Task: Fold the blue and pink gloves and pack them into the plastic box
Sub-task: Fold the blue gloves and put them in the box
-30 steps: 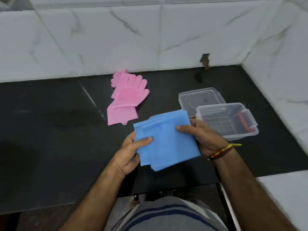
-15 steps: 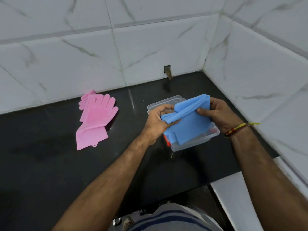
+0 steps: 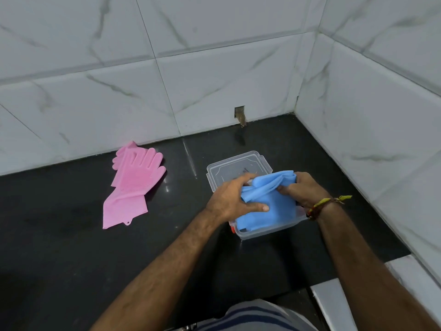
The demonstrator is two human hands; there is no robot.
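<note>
Folded blue gloves [image 3: 267,206] partly down in the plastic box [image 3: 269,229] near the tabletop's back right corner. Left hand [image 3: 235,199] and right hand [image 3: 304,191] both pinch the bundle, likely squeezing it narrow to fit inside. Box lid [image 3: 235,169] lies just behind. Pink gloves [image 3: 132,185] flat, unfolded, near the back edge, well apart.

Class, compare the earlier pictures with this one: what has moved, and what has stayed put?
Both hands, left and right, carried the folded blue gloves from in front of the body rightward and down into the box, keeping their grip. The pink gloves and lid stayed on the counter.
</note>
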